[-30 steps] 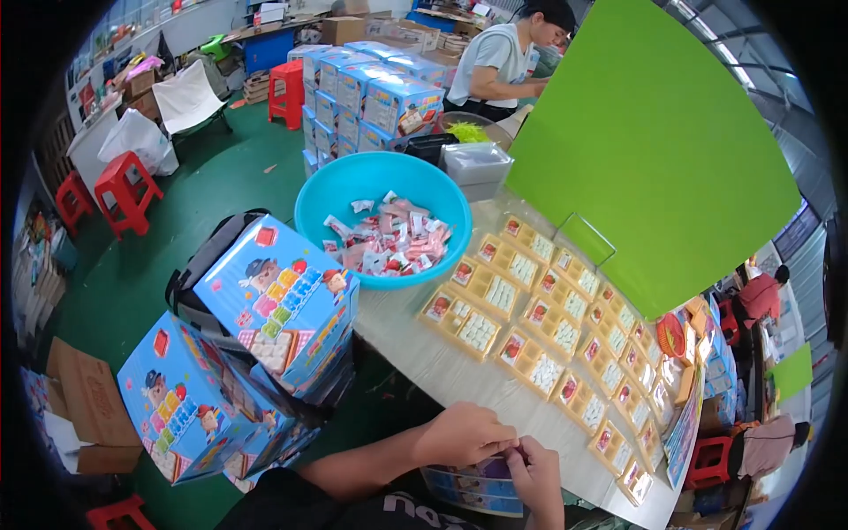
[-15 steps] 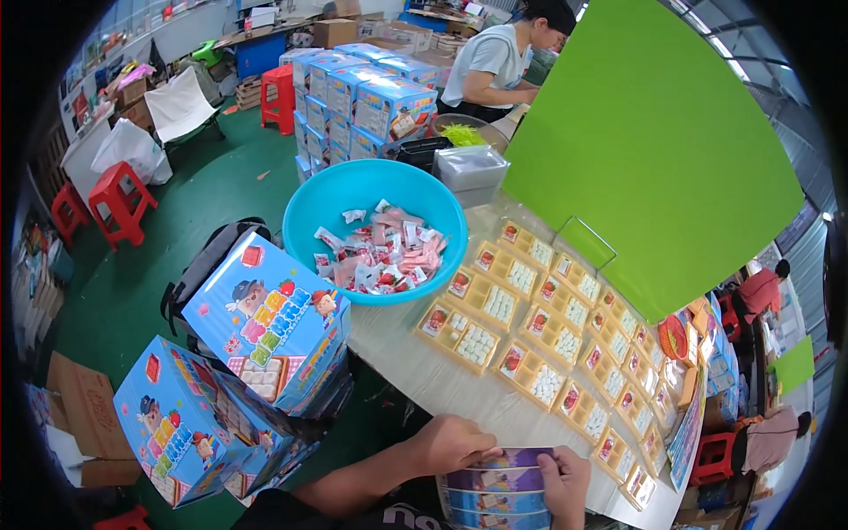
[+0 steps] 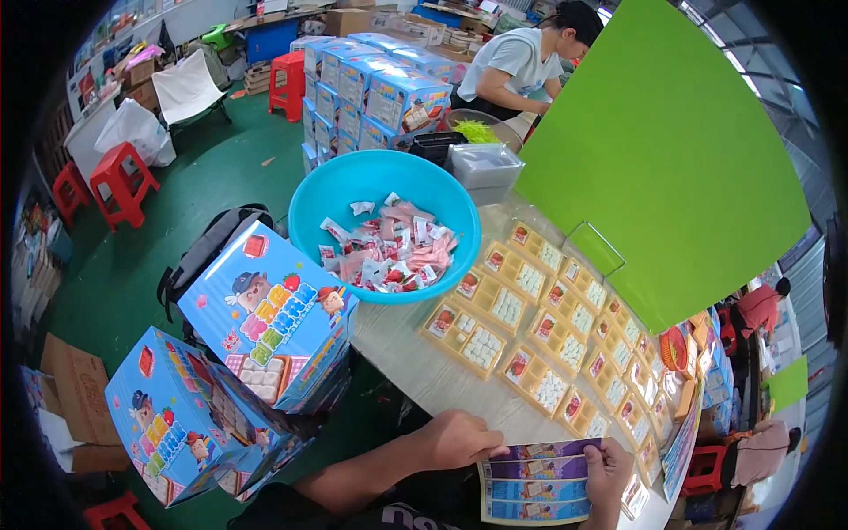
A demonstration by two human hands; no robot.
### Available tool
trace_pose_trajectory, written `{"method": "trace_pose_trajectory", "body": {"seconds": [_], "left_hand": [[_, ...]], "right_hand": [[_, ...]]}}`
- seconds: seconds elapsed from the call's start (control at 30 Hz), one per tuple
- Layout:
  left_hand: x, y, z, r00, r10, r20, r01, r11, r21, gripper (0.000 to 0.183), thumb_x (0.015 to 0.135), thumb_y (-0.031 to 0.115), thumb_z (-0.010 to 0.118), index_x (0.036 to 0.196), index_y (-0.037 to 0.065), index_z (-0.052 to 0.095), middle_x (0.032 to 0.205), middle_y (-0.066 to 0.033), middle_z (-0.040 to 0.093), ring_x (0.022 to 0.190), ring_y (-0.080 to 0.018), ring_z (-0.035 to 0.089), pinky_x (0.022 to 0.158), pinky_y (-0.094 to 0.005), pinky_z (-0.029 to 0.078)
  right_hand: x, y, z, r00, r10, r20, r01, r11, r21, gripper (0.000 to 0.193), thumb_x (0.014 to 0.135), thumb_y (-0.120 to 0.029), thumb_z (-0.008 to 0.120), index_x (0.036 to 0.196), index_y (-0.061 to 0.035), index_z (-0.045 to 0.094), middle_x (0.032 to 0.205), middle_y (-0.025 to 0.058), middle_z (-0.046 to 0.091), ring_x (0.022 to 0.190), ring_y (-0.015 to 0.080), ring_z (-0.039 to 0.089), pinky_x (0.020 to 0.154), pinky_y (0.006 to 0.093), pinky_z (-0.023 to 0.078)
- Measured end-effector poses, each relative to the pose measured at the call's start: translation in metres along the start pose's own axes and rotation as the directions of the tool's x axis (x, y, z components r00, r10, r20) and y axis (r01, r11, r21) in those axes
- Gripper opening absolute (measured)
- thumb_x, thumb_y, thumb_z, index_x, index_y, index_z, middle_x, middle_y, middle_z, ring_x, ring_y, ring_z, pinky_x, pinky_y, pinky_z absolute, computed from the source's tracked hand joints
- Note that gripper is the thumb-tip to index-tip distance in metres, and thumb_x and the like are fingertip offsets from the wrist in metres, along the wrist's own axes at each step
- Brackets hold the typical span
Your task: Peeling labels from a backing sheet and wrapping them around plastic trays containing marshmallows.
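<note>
Holding a sheet [image 3: 536, 491] of purple and blue label strips at five o'clock in the view.
Hands apart: the right hand [image 3: 609, 473] clamps the sheet's edge at its two o'clock, thumb on top; the left hand [image 3: 461, 439] is curled at its ten o'clock corner, though whether it pinches there I cannot tell. From the sheet, yellow trays [image 3: 533, 377] lie on the table [image 3: 397, 340] toward twelve, a turquoise bowl [image 3: 367, 168] of wrapped pieces sits at eleven, blue printed boxes [image 3: 265, 305] at ten.
</note>
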State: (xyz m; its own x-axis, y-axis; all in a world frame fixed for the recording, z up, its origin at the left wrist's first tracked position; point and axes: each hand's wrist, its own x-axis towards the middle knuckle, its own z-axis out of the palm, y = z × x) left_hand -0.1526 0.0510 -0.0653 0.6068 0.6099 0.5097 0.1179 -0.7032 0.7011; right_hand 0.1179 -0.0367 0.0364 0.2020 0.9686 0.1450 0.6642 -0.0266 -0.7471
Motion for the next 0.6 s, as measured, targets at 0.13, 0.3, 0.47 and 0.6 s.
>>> {"method": "trace_pose_trajectory", "body": {"seconds": [0.13, 0.3, 0.47, 0.6], "left_hand": [[0.008, -0.003, -0.001, 0.999, 0.009, 0.041, -0.011, 0.999, 0.044, 0.03, 0.097, 0.035, 0.061, 0.079, 0.011, 0.061, 0.061, -0.0106, 0.055, 0.061, -0.0338, 0.061, 0.056, -0.0452, 0.048], [0.007, -0.006, 0.009, 0.997, -0.006, 0.074, 0.005, 1.0, 0.017, 0.03, 0.098, 0.036, 0.059, 0.081, 0.011, 0.061, 0.061, -0.0103, 0.056, 0.062, -0.0338, 0.062, 0.057, -0.0452, 0.048], [0.011, -0.009, 0.005, 0.986, -0.042, 0.162, 0.041, 0.999, 0.007, 0.031, 0.099, 0.037, 0.057, 0.083, 0.011, 0.062, 0.064, -0.011, 0.058, 0.067, -0.0342, 0.062, 0.06, -0.0455, 0.049], [0.019, -0.005, -0.005, 0.972, -0.067, 0.224, 0.09, 0.991, -0.095, 0.031, 0.1, 0.036, 0.057, 0.086, 0.009, 0.063, 0.072, -0.0119, 0.062, 0.075, -0.0341, 0.064, 0.065, -0.045, 0.049]], "right_hand": [[0.007, 0.009, -0.01, 1.0, 0.013, -0.022, -0.015, 0.997, -0.082, 0.014, 0.089, -0.009, 0.07, 0.083, 0.0035, 0.067, 0.066, 0.0071, 0.064, 0.061, 0.0105, 0.06, 0.059, 0.0257, 0.046], [0.011, 0.023, -0.03, 0.998, 0.039, -0.059, -0.045, 0.994, -0.102, 0.014, 0.09, -0.008, 0.07, 0.082, 0.0037, 0.068, 0.066, 0.0064, 0.064, 0.062, 0.0099, 0.059, 0.059, 0.0247, 0.046], [0.019, 0.019, -0.017, 0.997, 0.075, -0.004, -0.075, 0.996, -0.038, 0.018, 0.094, -0.011, 0.066, 0.086, 0.0029, 0.059, 0.066, 0.0037, 0.058, 0.061, 0.0086, 0.051, 0.057, 0.0251, 0.041], [0.025, 0.007, 0.0, 0.99, 0.114, 0.089, -0.098, 0.981, -0.17, 0.025, 0.101, -0.02, 0.055, 0.085, -0.0011, 0.052, 0.07, 0.0034, 0.052, 0.067, 0.0104, 0.047, 0.06, 0.0295, 0.039]]}}
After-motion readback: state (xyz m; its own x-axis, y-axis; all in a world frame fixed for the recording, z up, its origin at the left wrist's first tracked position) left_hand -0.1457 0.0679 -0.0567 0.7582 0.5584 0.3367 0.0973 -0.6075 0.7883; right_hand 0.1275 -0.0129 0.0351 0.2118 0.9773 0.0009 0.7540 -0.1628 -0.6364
